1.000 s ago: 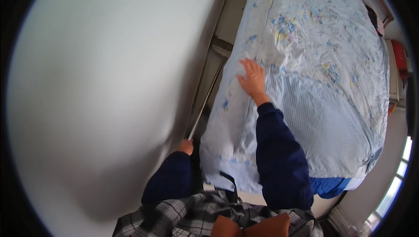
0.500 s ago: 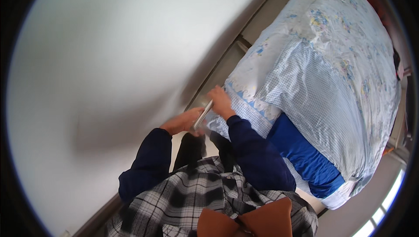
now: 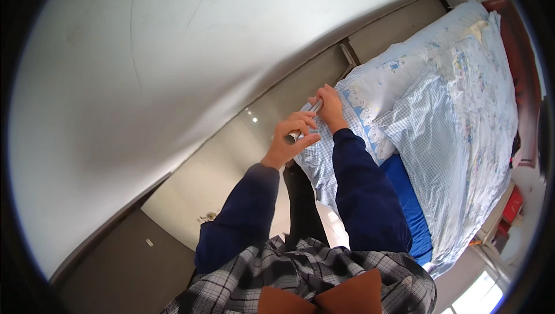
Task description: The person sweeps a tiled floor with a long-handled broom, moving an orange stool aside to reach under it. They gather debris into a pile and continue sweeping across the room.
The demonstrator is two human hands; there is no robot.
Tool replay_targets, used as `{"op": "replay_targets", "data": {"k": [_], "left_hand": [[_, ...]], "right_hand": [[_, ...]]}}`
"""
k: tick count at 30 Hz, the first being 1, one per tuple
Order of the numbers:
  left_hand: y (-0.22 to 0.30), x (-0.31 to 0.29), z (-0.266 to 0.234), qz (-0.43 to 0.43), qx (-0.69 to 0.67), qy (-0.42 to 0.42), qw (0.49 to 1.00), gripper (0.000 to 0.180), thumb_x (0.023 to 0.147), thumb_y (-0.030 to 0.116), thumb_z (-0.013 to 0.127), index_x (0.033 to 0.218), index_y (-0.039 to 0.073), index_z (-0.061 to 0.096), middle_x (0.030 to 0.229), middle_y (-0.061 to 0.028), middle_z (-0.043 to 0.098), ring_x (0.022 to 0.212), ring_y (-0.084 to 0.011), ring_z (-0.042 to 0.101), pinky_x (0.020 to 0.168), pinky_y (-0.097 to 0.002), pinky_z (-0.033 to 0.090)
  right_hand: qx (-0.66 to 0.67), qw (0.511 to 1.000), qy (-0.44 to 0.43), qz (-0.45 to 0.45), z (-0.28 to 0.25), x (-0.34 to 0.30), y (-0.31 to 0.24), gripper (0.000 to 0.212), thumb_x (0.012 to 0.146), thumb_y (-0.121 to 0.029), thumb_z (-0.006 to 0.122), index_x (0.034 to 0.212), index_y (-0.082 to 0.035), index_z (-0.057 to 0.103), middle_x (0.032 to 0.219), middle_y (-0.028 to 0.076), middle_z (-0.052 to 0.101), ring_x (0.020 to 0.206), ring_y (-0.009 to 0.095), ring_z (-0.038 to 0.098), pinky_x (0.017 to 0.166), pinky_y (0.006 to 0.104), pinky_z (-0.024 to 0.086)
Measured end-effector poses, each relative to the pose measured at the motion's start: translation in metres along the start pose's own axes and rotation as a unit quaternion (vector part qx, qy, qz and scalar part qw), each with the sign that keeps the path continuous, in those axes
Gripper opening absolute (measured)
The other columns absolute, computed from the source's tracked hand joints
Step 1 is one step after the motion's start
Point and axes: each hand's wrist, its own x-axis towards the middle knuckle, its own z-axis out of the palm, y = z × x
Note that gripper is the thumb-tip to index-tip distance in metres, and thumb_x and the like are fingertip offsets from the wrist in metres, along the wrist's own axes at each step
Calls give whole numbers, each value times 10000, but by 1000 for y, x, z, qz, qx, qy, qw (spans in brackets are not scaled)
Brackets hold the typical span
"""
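Note:
A slim silvery metal tube (image 3: 316,106) slants between my hands, with its round near end toward me. My left hand (image 3: 284,147) is closed loosely around that near end, thumb to the right. Farther up the tube, my right hand (image 3: 330,109) grips it with bent fingers, beside the bed's edge. The tube's far end is hidden behind my right hand. Both forearms are in dark blue sleeves.
On the right stands a bed with a light blue floral cover (image 3: 399,71), a checked cloth (image 3: 430,123) and a dark blue cloth (image 3: 407,198). A white wall (image 3: 144,83) runs along the left. A dark brown panel (image 3: 127,256) lies lower left, by the pale floor (image 3: 202,166).
My view has shifted, showing more floor and the brown panel. Both hands have moved up and right in the picture with the tube, which now points more away from me.

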Motion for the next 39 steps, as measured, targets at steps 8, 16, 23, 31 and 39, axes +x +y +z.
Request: {"op": "replay_targets", "data": {"k": [8,16,23,31,39], "left_hand": [[102,-73,-20,-5,123,83,989,316,739,-79,756,601,55,505,703,-54,605,842,-261,635,817,-369,499],[204,-87,7,-24,197,42,979,339,725,-28,777,566,74,496,599,-34,588,580,-218,604,793,-389,546],[216,-82,39,119,161,-38,979,477,732,162,868,589,103,416,587,-31,439,519,-221,466,468,-343,333],[202,-133,28,155,137,101,973,492,705,119,877,577,108,403,565,-27,415,505,-223,454,459,-339,322],[192,-224,19,102,179,235,950,418,679,-52,787,548,61,406,543,-72,454,508,-276,494,532,-356,437]], "right_hand": [[226,955,-152,-118,13,-45,-91,329,699,-136,799,656,-110,474,668,88,494,705,332,488,627,422,373],[360,869,-311,-134,-30,-60,-183,360,705,-154,787,631,-84,442,634,97,512,659,330,515,617,430,392],[325,843,-369,-220,-76,-55,-175,322,714,-187,747,611,-91,457,614,103,496,645,339,515,579,446,386],[289,825,-397,-279,-51,-65,-191,167,598,-148,719,607,-168,553,621,37,552,643,303,571,583,409,430],[284,796,-420,-332,19,-124,-223,198,580,-177,727,592,-167,530,616,38,550,614,315,562,566,421,419]]}}
